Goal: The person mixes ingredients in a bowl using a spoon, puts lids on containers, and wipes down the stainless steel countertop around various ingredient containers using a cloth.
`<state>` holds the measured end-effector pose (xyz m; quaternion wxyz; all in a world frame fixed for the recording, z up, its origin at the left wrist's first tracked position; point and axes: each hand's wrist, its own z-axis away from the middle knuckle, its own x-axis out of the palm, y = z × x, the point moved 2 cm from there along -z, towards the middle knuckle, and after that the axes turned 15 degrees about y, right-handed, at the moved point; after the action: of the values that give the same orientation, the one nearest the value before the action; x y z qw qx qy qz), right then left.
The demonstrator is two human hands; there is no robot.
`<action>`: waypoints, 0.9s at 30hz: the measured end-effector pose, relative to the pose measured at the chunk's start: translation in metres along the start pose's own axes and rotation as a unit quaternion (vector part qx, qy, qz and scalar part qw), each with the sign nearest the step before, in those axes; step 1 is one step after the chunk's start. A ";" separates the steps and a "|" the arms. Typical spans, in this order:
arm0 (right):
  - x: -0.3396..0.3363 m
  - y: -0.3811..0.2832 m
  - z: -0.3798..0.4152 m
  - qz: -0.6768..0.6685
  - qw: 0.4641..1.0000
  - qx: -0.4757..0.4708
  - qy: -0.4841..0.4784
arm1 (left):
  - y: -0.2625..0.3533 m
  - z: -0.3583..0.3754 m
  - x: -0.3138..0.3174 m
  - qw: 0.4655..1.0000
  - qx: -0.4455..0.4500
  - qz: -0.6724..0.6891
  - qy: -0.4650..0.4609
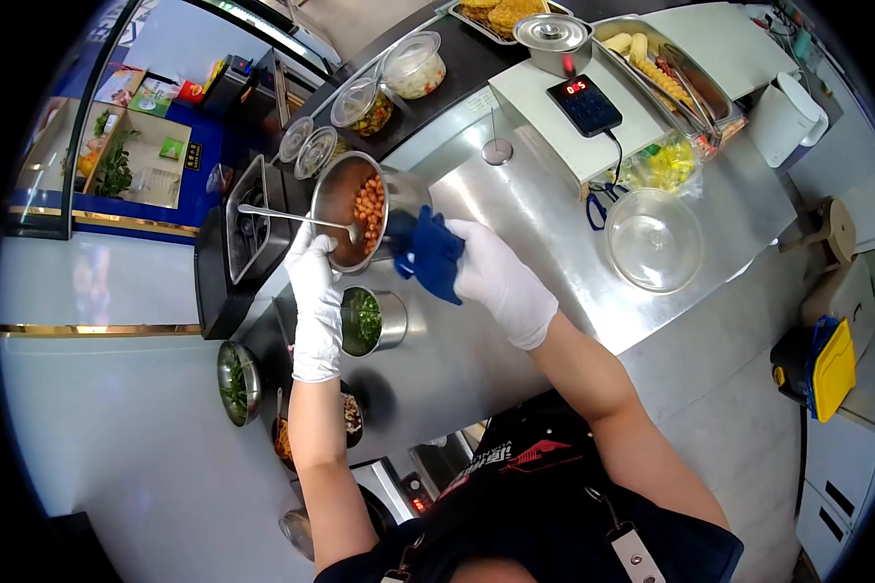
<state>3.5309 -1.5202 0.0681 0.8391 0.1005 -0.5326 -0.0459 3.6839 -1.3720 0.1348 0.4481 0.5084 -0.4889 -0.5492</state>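
A steel pot [399,199] is tipped on its side, its mouth turned to the left. Reddish-brown beans or peanuts [368,210] lie inside, and a long-handled metal spoon [297,218] rests across the opening. My left hand [313,277], in a white glove, has its fingers closed at the pot's near rim. Also gloved, my right hand [501,277] grips a dark blue cloth [431,255] beside the pot's outer wall. Just below the pot stands a steel container of chopped greens [365,321].
Lidded plastic tubs [413,66] line the back counter. A covered pot [554,44], a black device with a red display [584,104] and a food tray [666,78] are at the upper right. A clear bowl [654,240] and blue-handled scissors [605,202] lie right. A greens bowl [238,382] sits left.
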 end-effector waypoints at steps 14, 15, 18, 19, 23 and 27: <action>-0.029 0.035 0.009 0.446 0.763 -0.466 -0.029 | -0.055 0.034 -0.004 0.981 -0.157 0.101 -0.053; -0.049 0.039 -0.017 0.489 0.727 -0.481 -0.023 | -0.054 0.034 0.000 0.984 -0.139 0.101 -0.040; -0.056 0.026 -0.015 0.449 0.862 -0.236 0.007 | -0.055 0.034 -0.002 0.986 -0.118 0.113 -0.030; -0.035 0.017 0.015 0.473 0.861 -0.177 0.061 | -0.055 0.034 -0.004 0.985 -0.114 0.126 -0.023; -0.073 -0.067 -0.017 0.661 0.516 -0.499 0.218 | -0.067 0.039 -0.020 0.986 -0.122 0.107 0.050; -0.105 -0.170 -0.063 0.703 0.155 -0.633 0.284 | -0.094 0.043 -0.032 0.975 -0.137 0.121 0.129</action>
<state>3.5484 -1.6588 -0.0876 0.3772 -0.8772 0.1141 0.2744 3.6436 -1.3256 0.0457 0.6360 0.4456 -0.4053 -0.4824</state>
